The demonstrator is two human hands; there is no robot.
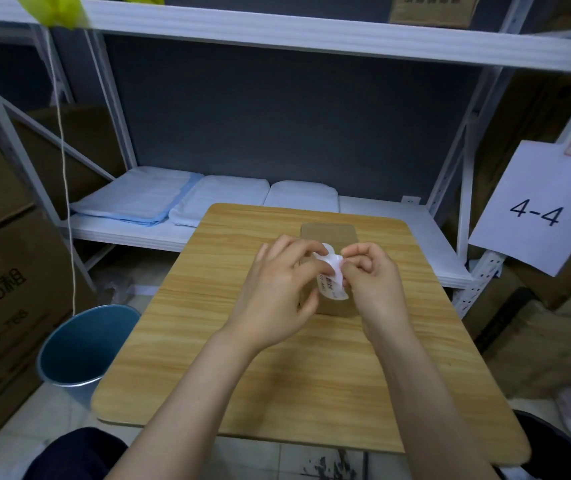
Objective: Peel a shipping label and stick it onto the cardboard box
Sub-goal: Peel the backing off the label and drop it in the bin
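Note:
A small brown cardboard box (329,233) stands near the far middle of the wooden table (312,375), mostly hidden behind my hands. Just above its near side I hold a white shipping label (331,271) with printed text, curled and bent. My left hand (277,292) pinches the label's left edge between thumb and fingers. My right hand (370,275) pinches its right edge with the fingertips. Whether label and backing are apart is hidden by my fingers.
A blue bin (83,348) stands on the floor left of the table. White metal shelving (277,32) behind holds folded white and blue cloths (173,199). Large cardboard boxes (0,306) stack at the left. A sheet marked 4-4 (537,206) hangs at the right.

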